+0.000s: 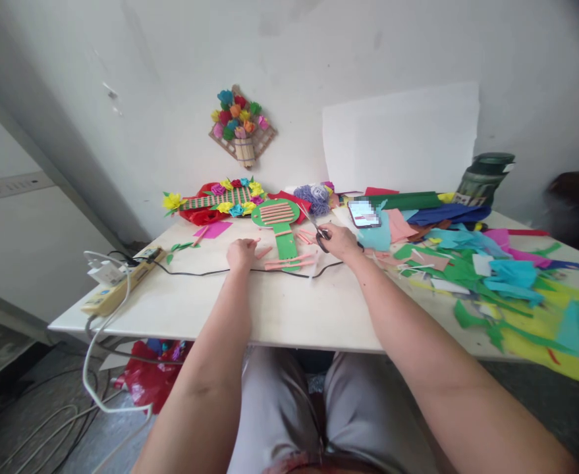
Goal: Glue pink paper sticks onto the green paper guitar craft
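**craftlurker:** ok what's on the desk (279, 316), going left to right?

**papernerd:** At the left edge there's a power strip (116, 286) with white plugs in it, and a black cable (210, 272) running from it across the desk toward the middle. Behind that, along the back edge, a flat paper piece covered in paper flowers (220, 197), with a pink paper scrap (213, 229) just in front of it.

**craftlurker:** and the hands?

**papernerd:** The left hand (241, 253) is down on the desk near the middle, fingers curled in around the end of a pink paper strip (263, 252). Looks like a pinch, but I can't tell how tight. Right beside it is the green paddle-shaped cutout (282, 227), lying flat with pink strips across its round head and more strips over its handle. The cable passes just in front of it.

**craftlurker:** right one?

**papernerd:** The right hand (338, 240) is just right of the cutout, fingers closed through the handles of a pair of scissors (313, 224), blades pointing back and left toward the cutout's head.

**craftlurker:** rest of it?

**papernerd:** A phone (363, 212) behind the right hand, then a big heap of coloured paper scraps (491, 276) over the whole right end. A white sheet (400, 141) leans on the wall at the back, and a flower basket decoration (240, 125) hangs on the wall.
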`<state>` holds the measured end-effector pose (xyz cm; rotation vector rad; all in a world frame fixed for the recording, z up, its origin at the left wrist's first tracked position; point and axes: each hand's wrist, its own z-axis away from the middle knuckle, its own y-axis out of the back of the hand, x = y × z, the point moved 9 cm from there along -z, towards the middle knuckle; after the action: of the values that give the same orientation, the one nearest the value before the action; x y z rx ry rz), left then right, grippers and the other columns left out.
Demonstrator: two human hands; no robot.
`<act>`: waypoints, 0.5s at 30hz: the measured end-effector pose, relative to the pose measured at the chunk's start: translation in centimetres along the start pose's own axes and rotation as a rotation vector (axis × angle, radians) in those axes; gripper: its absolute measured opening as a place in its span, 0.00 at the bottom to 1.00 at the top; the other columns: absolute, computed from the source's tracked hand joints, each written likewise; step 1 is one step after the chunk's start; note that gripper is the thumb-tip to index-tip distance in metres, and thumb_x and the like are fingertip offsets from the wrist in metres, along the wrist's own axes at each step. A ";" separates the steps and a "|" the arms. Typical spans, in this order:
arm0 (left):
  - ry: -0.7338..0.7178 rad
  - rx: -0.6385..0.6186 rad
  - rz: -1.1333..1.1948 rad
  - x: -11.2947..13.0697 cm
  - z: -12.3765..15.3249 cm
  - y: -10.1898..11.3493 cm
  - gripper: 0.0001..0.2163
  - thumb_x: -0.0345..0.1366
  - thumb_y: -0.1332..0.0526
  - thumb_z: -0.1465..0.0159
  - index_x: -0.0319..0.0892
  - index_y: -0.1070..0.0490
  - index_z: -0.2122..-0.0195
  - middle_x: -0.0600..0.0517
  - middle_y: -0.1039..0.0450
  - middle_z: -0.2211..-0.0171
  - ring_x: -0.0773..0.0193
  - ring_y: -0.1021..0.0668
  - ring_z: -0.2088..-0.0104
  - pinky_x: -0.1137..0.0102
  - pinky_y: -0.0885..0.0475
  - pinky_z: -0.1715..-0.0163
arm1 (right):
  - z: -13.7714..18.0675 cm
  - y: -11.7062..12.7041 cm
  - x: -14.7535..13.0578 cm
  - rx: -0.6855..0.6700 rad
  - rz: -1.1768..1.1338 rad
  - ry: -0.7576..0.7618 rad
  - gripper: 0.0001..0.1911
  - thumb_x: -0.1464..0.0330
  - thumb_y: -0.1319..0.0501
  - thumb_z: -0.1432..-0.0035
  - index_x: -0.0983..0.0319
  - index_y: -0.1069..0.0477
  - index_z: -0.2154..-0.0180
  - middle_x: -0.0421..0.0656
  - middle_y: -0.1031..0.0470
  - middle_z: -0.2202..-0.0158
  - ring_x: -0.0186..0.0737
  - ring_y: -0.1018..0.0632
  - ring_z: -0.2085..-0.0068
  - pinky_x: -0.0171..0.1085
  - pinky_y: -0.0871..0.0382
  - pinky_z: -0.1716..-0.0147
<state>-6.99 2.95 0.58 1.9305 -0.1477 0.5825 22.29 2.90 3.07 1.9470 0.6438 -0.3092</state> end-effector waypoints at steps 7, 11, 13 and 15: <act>-0.043 -0.001 -0.118 0.4 -0.3 -0.5 0.19 0.51 0.46 0.43 0.48 0.23 0.61 0.44 0.25 0.59 0.54 0.26 0.58 0.69 0.35 0.68 | 0.1 -0.5 -0.4 -0.020 0.019 0.014 0.17 0.60 0.43 0.50 0.56 0.27 0.58 0.43 0.22 0.65 0.43 0.24 0.63 0.35 0.36 0.68; 0.004 -0.095 -0.077 0.1 -0.4 -1.2 0.21 0.55 0.43 0.47 0.46 0.23 0.62 0.43 0.24 0.60 0.53 0.25 0.59 0.68 0.35 0.67 | 0.3 -0.5 -0.8 -0.033 0.015 0.020 0.17 0.59 0.43 0.50 0.56 0.27 0.58 0.43 0.23 0.64 0.43 0.25 0.63 0.34 0.37 0.70; 0.026 -0.121 -0.019 -0.2 -0.4 -1.2 0.24 0.56 0.40 0.51 0.45 0.24 0.60 0.43 0.24 0.59 0.53 0.25 0.58 0.68 0.34 0.65 | 0.4 -0.4 -0.9 -0.031 0.018 0.026 0.18 0.59 0.43 0.50 0.56 0.27 0.58 0.43 0.23 0.64 0.43 0.25 0.63 0.34 0.38 0.70; 0.014 -0.113 0.054 -0.3 -0.5 -1.1 0.24 0.54 0.38 0.52 0.44 0.24 0.59 0.43 0.25 0.58 0.53 0.25 0.57 0.68 0.34 0.62 | 0.4 -0.3 -1.0 -0.027 0.022 0.029 0.17 0.60 0.43 0.50 0.56 0.27 0.58 0.44 0.23 0.64 0.43 0.25 0.63 0.34 0.39 0.70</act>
<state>-7.04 3.85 -0.32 1.8174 -0.2198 0.6105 21.33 2.35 3.14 1.9350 0.6415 -0.2573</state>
